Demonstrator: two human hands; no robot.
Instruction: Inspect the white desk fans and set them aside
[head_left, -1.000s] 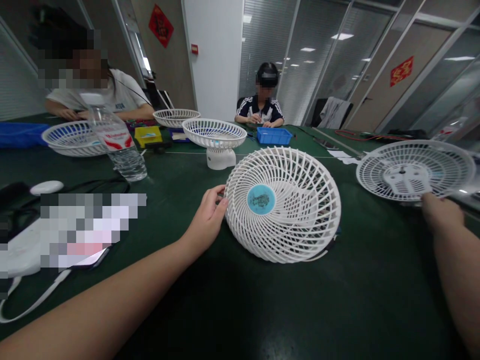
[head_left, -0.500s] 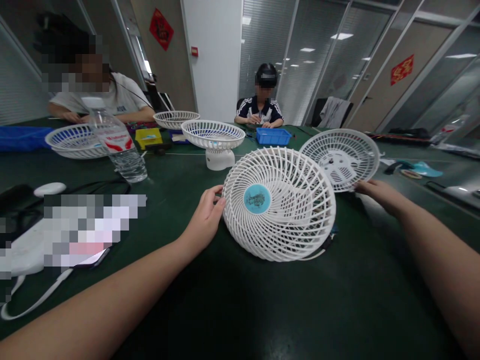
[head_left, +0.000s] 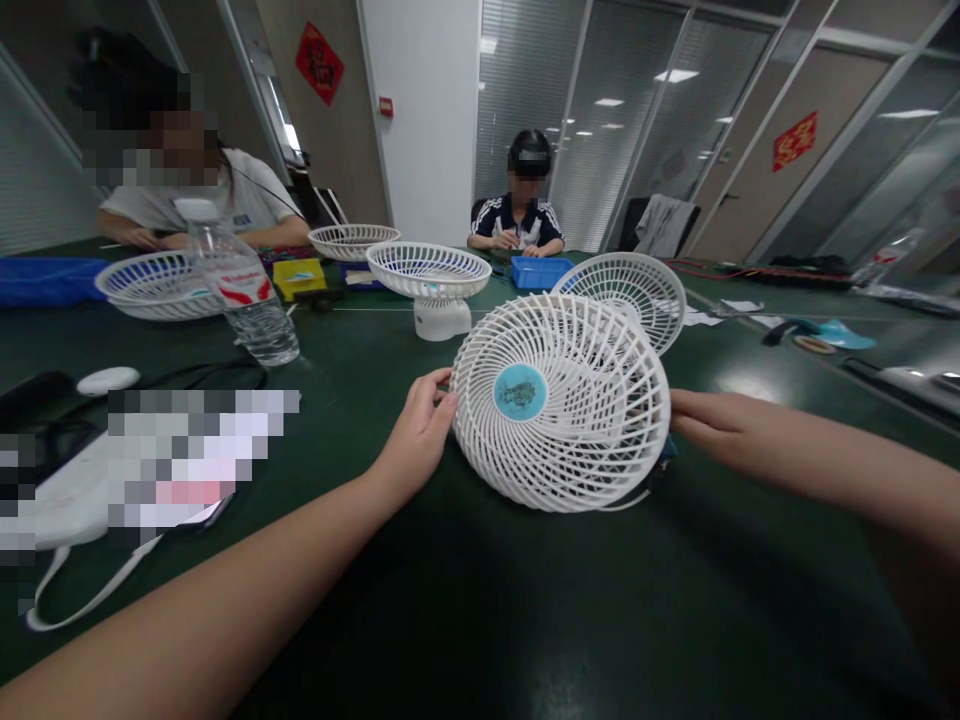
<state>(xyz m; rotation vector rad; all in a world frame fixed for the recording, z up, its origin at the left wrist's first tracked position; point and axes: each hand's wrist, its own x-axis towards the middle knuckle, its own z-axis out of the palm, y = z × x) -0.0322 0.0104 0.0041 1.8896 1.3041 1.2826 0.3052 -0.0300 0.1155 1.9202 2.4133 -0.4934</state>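
A white fan grille (head_left: pixel 592 420) with spiral ribs and a blue round badge stands tilted on the table, facing me. My left hand (head_left: pixel 421 425) grips its left edge, thumb in front and fingers curled behind. Behind it is a second white fan grille (head_left: pixel 637 285), its lower part covered by the front one. My right hand (head_left: pixel 705 420) reaches behind the front grille's right edge; its fingertips are hidden, and it seems to hold the rear grille. A cable (head_left: pixel 637 500) and a small dark part show at the front grille's lower right.
A white fan base with a grille (head_left: pixel 441 315) stands farther back. Left are a water bottle (head_left: pixel 259 320), another grille (head_left: pixel 150 290), a yellow box (head_left: pixel 298 278) and a white strap (head_left: pixel 45 600). A blue bin (head_left: pixel 540 270) lies before a co-worker (head_left: pixel 517 215); another person sits left.
My right hand has moved left, and the rear grille has shifted left with it, behind the front grille. My left hand keeps its hold.
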